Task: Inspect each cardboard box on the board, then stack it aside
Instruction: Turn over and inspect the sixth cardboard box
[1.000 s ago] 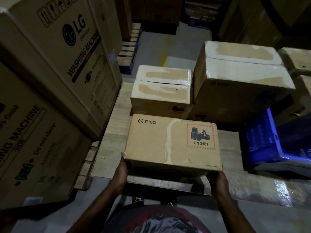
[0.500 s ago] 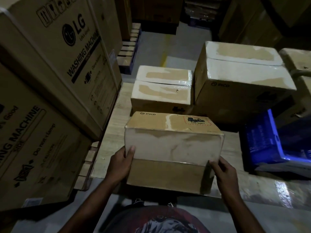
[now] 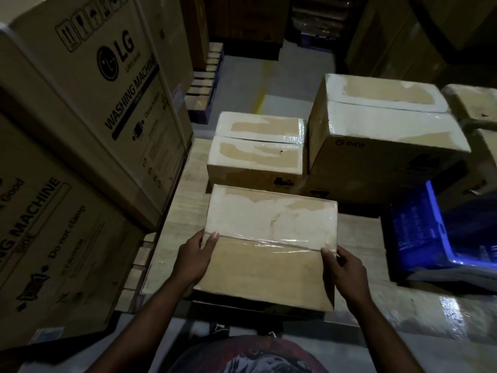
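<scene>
A cardboard box [image 3: 269, 246] with a wide band of clear tape across its top face is held over the near edge of the wooden board [image 3: 185, 200]. My left hand [image 3: 193, 257] grips its left side, thumb on top. My right hand [image 3: 344, 270] grips its right side. Behind it a smaller taped box [image 3: 258, 152] rests on the board. To the right of that one stands a taller stack of taped boxes [image 3: 382, 141] marked PICO.
Large LG washing machine cartons [image 3: 80, 130] rise close on the left. A blue plastic crate [image 3: 430, 238] sits right of the board. More boxes [image 3: 478, 109] are at the far right. Grey floor with a yellow line lies beyond.
The box has been rolled toward me: a second ago its printed PICO face pointed up, now the taped face does. Both hands shifted from the box's bottom edge to its sides.
</scene>
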Demonstrator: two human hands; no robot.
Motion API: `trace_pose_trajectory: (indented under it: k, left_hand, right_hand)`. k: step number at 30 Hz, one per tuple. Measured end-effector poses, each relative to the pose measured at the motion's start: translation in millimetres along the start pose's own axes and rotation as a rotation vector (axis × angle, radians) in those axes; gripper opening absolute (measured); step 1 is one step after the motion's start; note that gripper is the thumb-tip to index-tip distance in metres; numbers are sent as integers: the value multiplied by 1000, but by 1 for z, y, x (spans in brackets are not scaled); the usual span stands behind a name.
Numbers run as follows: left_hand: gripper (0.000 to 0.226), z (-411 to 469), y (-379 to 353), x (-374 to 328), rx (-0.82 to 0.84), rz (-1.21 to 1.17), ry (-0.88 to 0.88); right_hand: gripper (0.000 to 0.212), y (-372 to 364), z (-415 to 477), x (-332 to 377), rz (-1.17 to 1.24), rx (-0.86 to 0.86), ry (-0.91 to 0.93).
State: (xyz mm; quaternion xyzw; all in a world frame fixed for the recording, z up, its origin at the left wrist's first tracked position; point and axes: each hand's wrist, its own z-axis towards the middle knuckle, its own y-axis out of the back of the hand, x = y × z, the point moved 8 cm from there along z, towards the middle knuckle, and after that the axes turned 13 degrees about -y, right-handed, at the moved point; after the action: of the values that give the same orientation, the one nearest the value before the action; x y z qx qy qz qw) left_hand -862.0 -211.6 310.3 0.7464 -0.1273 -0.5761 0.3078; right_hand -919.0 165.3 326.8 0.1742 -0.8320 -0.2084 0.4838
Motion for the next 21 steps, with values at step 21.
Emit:
trace_pose_trajectory:
  k: [21]
  left_hand:
    - [81,-7,-9,33,155,10,256]
  right_hand:
    - [60,-18,8,-42,164,86,-123]
